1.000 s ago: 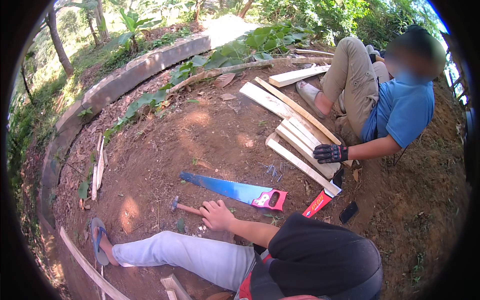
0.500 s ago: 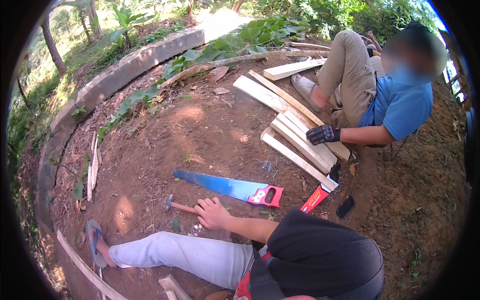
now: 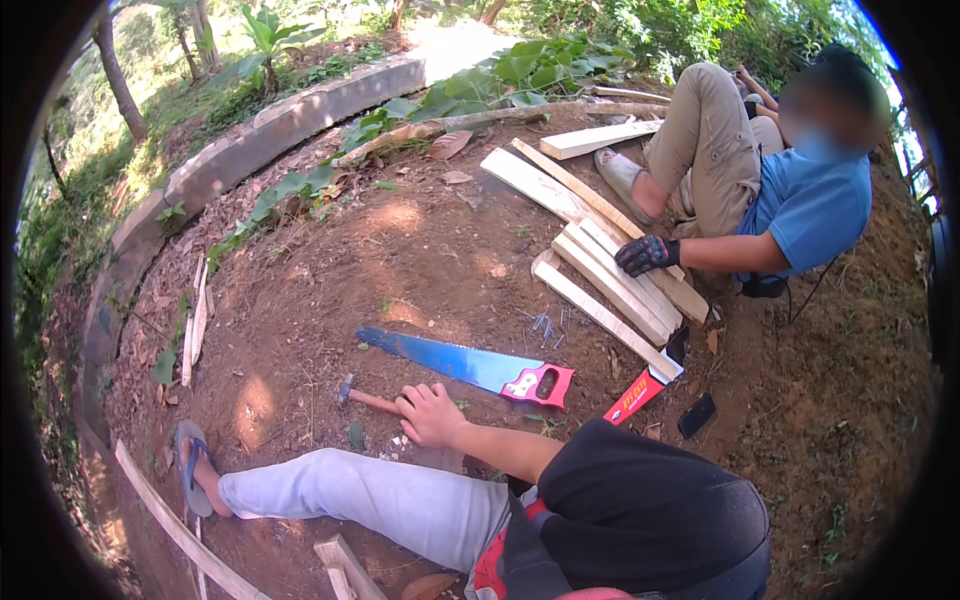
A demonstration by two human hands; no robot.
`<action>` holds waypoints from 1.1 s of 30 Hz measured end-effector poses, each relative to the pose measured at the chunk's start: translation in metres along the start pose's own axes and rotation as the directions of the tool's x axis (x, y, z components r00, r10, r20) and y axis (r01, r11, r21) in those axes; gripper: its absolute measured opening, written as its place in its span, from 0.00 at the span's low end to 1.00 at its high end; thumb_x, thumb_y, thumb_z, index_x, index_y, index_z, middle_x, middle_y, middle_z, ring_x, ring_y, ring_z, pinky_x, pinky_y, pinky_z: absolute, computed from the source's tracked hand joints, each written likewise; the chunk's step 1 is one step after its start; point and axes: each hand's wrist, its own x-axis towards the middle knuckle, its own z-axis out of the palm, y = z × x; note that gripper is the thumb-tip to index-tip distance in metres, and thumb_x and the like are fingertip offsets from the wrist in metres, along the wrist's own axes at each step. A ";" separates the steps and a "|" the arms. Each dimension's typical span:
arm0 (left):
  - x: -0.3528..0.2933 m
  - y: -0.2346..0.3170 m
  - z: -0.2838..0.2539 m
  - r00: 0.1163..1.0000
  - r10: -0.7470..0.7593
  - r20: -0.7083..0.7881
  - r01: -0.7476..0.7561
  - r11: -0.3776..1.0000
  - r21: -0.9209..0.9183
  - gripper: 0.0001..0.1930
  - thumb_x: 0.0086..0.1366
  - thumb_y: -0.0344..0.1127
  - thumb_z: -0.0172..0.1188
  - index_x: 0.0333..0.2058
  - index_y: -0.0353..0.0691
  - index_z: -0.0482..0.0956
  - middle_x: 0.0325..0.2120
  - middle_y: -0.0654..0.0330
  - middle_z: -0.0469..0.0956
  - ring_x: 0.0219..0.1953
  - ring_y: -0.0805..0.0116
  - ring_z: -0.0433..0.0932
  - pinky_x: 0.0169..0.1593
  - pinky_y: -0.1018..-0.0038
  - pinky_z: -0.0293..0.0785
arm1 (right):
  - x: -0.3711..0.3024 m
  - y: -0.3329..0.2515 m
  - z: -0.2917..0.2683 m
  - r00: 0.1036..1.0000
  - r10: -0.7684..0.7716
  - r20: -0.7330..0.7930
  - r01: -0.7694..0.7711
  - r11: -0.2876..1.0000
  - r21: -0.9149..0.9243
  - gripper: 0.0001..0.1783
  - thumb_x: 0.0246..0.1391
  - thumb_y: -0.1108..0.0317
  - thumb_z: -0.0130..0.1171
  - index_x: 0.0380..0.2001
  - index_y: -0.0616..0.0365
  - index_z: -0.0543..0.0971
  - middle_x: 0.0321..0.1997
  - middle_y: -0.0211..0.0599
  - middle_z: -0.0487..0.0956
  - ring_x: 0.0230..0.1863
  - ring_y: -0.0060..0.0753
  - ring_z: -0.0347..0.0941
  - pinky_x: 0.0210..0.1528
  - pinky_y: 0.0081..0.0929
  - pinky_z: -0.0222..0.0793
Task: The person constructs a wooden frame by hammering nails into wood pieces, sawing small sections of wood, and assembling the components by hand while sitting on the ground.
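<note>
My right hand [image 3: 432, 416] rests low over the ground with its fingers closed around the handle end of a hammer [image 3: 375, 402]. The hammer lies with its small metal head pointing left. Just beyond my hand is a handsaw [image 3: 440, 359] with a blue blade and a red handle, flat on the soil. A loose group of nails [image 3: 545, 328] lies past the saw's handle. Beneath my forearm stretches my leg in light trousers [image 3: 370, 495]. My left hand is out of sight.
At right sits a co-worker in a blue shirt [image 3: 820, 205], a gloved hand [image 3: 648, 255] on cut boards [image 3: 615, 285]. A second saw with a red sleeve [image 3: 632, 398] and a dark phone [image 3: 697, 415] lie nearer. A low concrete wall [image 3: 230, 150] curves along the left.
The view has shifted a little, so ground objects sit slightly farther right. The co-worker's gloved hand has slid slightly along the boards. My right hand stays on the hammer.
</note>
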 end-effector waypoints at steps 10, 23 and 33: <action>0.001 0.012 -0.007 1.000 -0.023 0.012 0.023 1.000 0.011 0.26 0.58 0.62 0.58 0.33 0.41 0.81 0.30 0.44 0.81 0.37 0.39 0.80 0.39 0.50 0.74 | -0.001 0.000 0.002 1.000 0.010 0.025 -0.010 1.000 -0.003 0.21 0.52 0.54 0.55 0.45 0.53 0.72 0.47 0.39 0.69 0.48 0.40 0.66 0.46 0.43 0.59; 0.003 -0.005 0.004 1.000 0.000 0.019 -0.001 1.000 0.027 0.23 0.58 0.57 0.61 0.36 0.40 0.81 0.31 0.44 0.81 0.37 0.39 0.79 0.40 0.49 0.74 | 0.001 0.002 -0.001 0.999 0.012 0.032 -0.011 1.000 -0.024 0.22 0.51 0.53 0.56 0.46 0.52 0.72 0.48 0.39 0.70 0.48 0.38 0.67 0.46 0.43 0.59; 0.004 0.000 -0.001 0.998 -0.033 0.055 0.036 0.998 -0.052 0.22 0.58 0.55 0.62 0.38 0.40 0.82 0.31 0.45 0.82 0.38 0.41 0.80 0.40 0.51 0.74 | 0.002 0.002 0.001 1.000 0.016 0.014 -0.016 1.000 -0.016 0.22 0.52 0.53 0.56 0.46 0.52 0.72 0.48 0.39 0.69 0.48 0.38 0.66 0.48 0.42 0.58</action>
